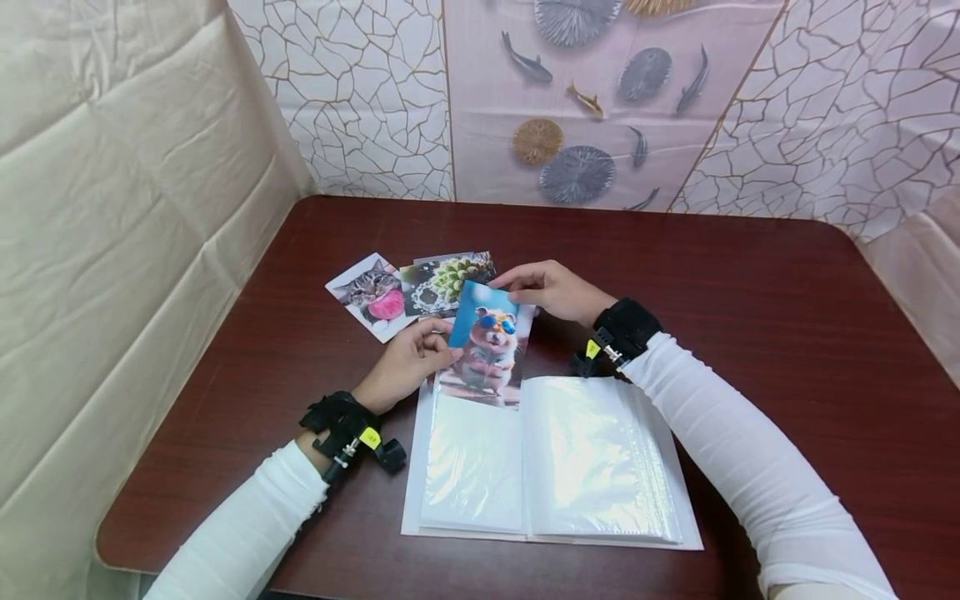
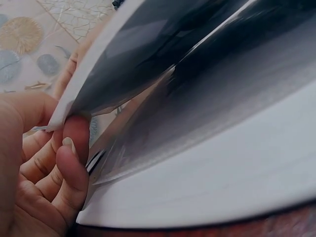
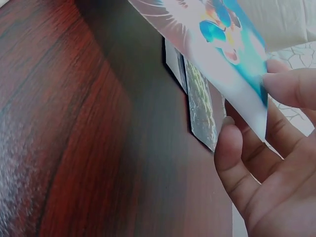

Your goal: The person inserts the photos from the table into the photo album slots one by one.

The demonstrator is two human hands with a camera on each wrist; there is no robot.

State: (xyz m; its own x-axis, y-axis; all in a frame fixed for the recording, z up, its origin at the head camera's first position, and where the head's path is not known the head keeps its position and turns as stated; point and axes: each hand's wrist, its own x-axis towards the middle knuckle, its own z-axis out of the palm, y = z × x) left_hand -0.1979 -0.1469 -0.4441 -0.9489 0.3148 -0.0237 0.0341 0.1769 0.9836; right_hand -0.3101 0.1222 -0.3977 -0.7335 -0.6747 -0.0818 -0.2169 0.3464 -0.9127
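Note:
My right hand [image 1: 558,292] pinches the top right corner of a photo [image 1: 491,346] of a hamster in sunglasses. In the right wrist view, thumb and fingers hold that photo [image 3: 217,44] tilted above the table. The photo's lower end lies over the left page of an open photo album [image 1: 600,458] with clear plastic pockets. My left hand [image 1: 408,362] is at the photo's left edge. Up close in the left wrist view, its thumb and fingers pinch the corner of a lifted, white-edged sheet, seemingly an album sleeve [image 2: 81,84], above the white cover [image 2: 222,173].
Left of the photo lie a cat picture [image 1: 375,296] and a few overlapping prints, a succulent picture [image 1: 450,279] on top. They rest on a dark red wooden table [image 1: 787,350]. Patterned cloth [image 1: 600,100] hangs behind its far edge; pale cloth [image 1: 127,208] hangs at the left.

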